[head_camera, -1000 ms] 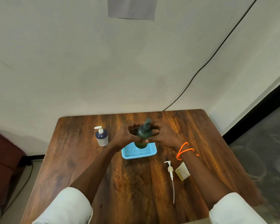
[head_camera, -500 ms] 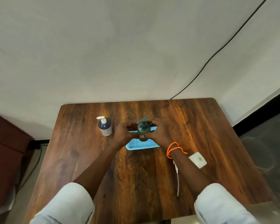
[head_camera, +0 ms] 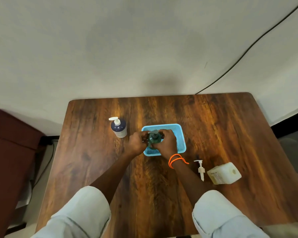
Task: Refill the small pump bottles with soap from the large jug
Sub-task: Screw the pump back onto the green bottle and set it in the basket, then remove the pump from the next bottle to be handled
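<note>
Head view counts two pump bottles: a green bottle (head_camera: pixel 154 138) over the blue basket (head_camera: pixel 180 134), a navy bottle (head_camera: pixel 119 128) left of the basket. Both hands' fingers curl round the green bottle, left hand (head_camera: pixel 137 143), right hand (head_camera: pixel 165 143). One loose pump (head_camera: pixel 200 169) and one jug (head_camera: pixel 224 173) lie right of the basket, nearer the bench (head_camera: pixel 230 126) edge.

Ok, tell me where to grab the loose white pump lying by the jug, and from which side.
Take the pump by its thick collar, just below the head, coming from above with a pinch across it. It lies flat on the table, its thin tube pointing toward the person. The jug is close on its right, so the fingers should probably close along the left and right of the collar with care.
</note>
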